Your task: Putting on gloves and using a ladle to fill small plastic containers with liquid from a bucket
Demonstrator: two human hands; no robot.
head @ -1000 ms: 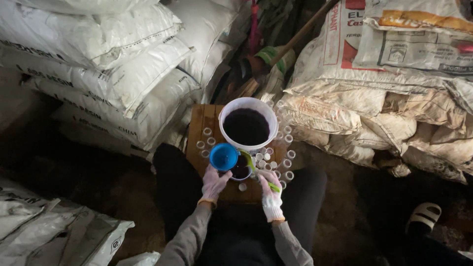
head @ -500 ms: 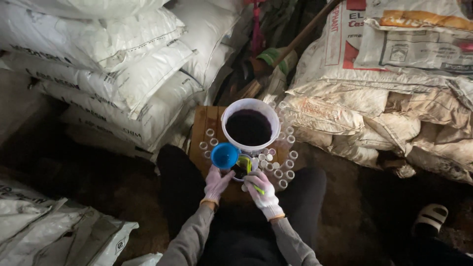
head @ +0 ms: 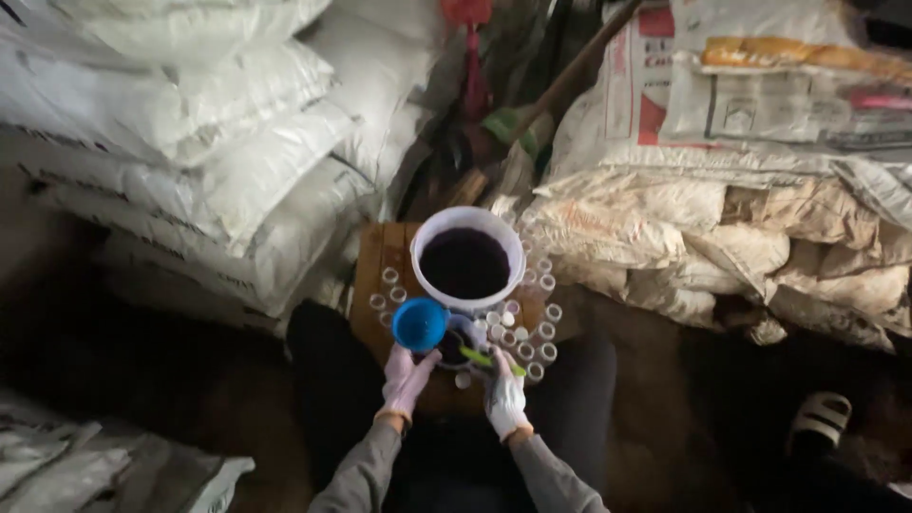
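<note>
Step in hand, as judged: portioning dark liquid into small containers. Left hand (head: 407, 376), gloved, fingers closed round the blue funnel (head: 420, 324), holding it upright over the near left part of the wooden surface (head: 378, 256). Right hand (head: 503, 389), gloved, grip closed on a green-handled scoop (head: 486, 359) lying across a small dark-filled cup (head: 455, 343) just right of the funnel. Which vial sits under the funnel spout cannot be told.

White bucket (head: 467, 258) of dark liquid stands behind both hands, mid-surface. Small clear vials (head: 536, 334) cluster along its right and front, a few (head: 386, 288) at its left.

Next move would call for a level scoop, carried to the funnel mouth without dripping, funnel kept steady.

Sacks (head: 218, 152) stacked left, more (head: 741, 190) right.
</note>
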